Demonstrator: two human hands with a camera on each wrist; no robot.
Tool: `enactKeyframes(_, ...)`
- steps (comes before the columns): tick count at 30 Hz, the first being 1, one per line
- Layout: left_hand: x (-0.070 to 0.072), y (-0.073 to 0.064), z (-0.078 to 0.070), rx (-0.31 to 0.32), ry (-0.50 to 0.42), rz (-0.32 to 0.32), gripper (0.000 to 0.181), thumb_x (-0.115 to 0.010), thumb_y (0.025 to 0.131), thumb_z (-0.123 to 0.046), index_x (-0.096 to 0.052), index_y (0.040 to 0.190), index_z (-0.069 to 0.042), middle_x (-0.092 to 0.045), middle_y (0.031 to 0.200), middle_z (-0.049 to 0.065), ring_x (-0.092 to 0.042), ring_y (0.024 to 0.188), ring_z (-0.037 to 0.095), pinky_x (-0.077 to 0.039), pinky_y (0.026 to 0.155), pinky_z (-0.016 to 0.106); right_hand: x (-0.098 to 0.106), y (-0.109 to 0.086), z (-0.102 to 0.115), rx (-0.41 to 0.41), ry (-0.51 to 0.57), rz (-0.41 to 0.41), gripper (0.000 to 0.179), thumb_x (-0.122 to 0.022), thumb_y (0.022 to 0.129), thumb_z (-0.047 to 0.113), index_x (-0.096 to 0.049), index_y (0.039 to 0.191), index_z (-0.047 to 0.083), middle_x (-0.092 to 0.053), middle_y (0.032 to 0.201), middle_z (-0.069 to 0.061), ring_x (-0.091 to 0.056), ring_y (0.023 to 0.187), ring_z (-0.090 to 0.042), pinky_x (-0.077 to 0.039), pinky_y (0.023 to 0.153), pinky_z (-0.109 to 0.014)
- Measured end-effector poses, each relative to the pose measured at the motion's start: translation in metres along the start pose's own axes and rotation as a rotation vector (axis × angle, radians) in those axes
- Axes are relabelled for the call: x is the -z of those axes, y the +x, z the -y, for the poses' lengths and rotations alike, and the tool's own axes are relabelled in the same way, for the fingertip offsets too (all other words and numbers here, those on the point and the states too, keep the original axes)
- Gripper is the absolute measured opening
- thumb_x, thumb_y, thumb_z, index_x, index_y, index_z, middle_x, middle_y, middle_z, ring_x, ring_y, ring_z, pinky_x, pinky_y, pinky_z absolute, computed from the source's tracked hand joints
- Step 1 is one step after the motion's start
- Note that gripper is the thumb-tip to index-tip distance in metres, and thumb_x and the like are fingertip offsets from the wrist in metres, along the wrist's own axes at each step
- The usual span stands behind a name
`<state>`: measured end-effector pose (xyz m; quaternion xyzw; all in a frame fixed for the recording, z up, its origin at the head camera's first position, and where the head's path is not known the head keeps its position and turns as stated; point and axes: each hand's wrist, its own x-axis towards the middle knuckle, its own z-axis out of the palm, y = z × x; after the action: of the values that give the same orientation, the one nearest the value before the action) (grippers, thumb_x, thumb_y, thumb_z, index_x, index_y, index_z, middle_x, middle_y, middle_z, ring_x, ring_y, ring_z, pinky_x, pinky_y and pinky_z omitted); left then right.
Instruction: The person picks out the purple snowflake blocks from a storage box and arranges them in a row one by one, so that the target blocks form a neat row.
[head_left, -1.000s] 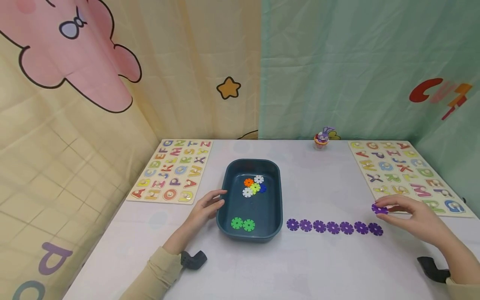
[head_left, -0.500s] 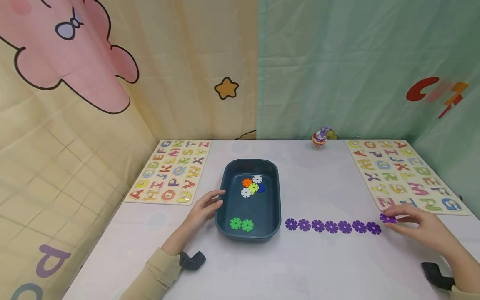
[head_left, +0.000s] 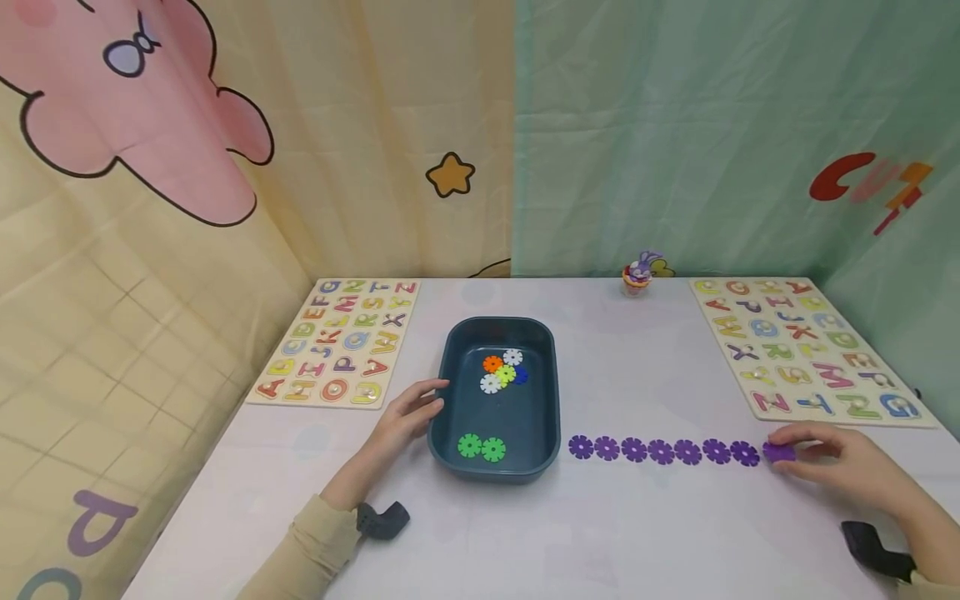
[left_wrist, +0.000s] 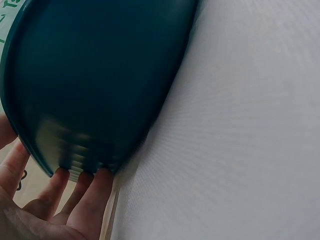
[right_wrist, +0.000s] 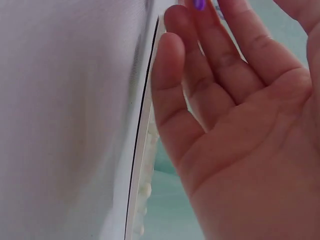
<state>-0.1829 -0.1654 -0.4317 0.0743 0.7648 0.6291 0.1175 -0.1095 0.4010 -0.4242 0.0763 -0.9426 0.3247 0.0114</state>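
Note:
My right hand (head_left: 840,461) pinches a purple snowflake disc (head_left: 778,452) between thumb and fingers, low over the table at the right end of a row of several purple snowflake discs (head_left: 661,452). In the right wrist view only a bit of the purple disc (right_wrist: 199,4) shows at the top, beyond the fingers (right_wrist: 168,75). My left hand (head_left: 403,419) rests against the left side of a dark teal tray (head_left: 557,392); in the left wrist view its fingertips (left_wrist: 103,175) touch the outer wall. Inside lie two green discs (head_left: 482,447) and a small cluster of orange, white, yellow and blue discs (head_left: 506,374).
Wooden alphabet puzzle boards stand at the back left (head_left: 330,343) and back right (head_left: 806,350), the right one just beyond my right hand. A small purple rabbit figure in a cup (head_left: 637,277) stands at the table's back edge. Printed curtains (head_left: 637,142) hang behind the white table (head_left: 570,542).
My right hand has moved right and down with the purple disc, bringing it into line with the row's right end. My left hand stays at the tray.

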Motion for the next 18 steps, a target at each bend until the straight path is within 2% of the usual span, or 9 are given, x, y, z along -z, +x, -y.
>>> enactKeyframes(6,-0.0002,-0.0010,-0.0026,-0.010,-0.003,-0.013,0.043,-0.061,0.091,-0.035,-0.054,0.131,-0.021,-0.042,0.143,0.000,-0.037,0.132,0.029,-0.036,0.100,0.054,-0.0023,-0.0002,-0.0047,-0.021,-0.014,0.035,0.030,-0.078,0.077,0.020,-0.068,0.102,0.007,-0.062,0.094,0.021,-0.049,0.085,0.016,-0.048,0.067,-0.016)
enactKeyframes(14,-0.0006,0.0003,-0.0016,-0.008,0.001,-0.012,0.045,-0.062,0.089,-0.037,-0.054,0.131,-0.020,-0.041,0.143,0.000,-0.035,0.133,0.030,-0.035,0.101,0.055,-0.0037,-0.0005,-0.0079,0.018,-0.030,0.028,0.027,-0.078,0.076,0.016,-0.069,0.100,0.007,-0.058,0.095,0.027,-0.049,0.086,0.015,-0.047,0.066,-0.016)
enactKeyframes(18,-0.0018,0.0003,-0.0016,-0.002,0.004,-0.027,0.041,-0.062,0.090,-0.034,-0.055,0.129,-0.022,-0.042,0.143,0.000,-0.035,0.133,0.030,-0.035,0.101,0.055,-0.0039,-0.0005,-0.0084,0.013,-0.040,0.027,0.027,-0.078,0.076,0.017,-0.069,0.100,0.007,-0.059,0.095,0.027,-0.049,0.085,0.014,-0.048,0.066,-0.017)
